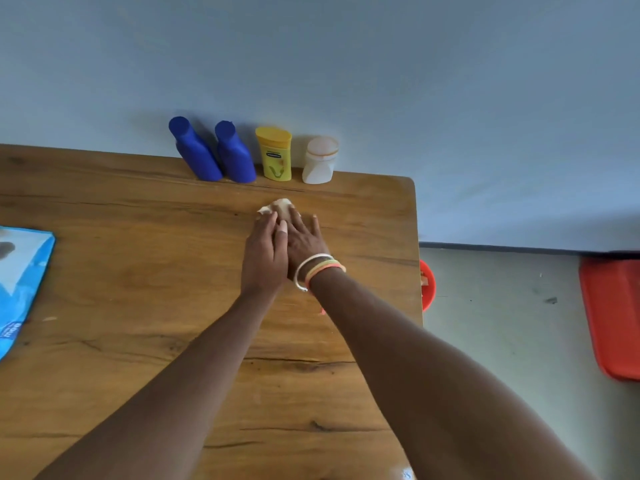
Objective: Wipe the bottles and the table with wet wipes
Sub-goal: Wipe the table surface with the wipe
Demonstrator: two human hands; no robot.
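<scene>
Both my hands press a crumpled whitish wet wipe (281, 206) flat on the wooden table (138, 271), a little in front of the bottles. My left hand (264, 251) lies partly over my right hand (303, 239), which wears bangles at the wrist. Only the far end of the wipe shows past my fingertips. Along the back edge against the wall stand two blue bottles (195, 150) (235, 154), a yellow bottle (274, 154) and a white jar-like bottle (320, 161).
A blue wet-wipe pack (20, 282) lies at the table's left edge. Past the table's right edge sits a red bin (428, 284) on the grey floor, and a red flat object (613, 317) lies at far right. The wall rises right behind the bottles.
</scene>
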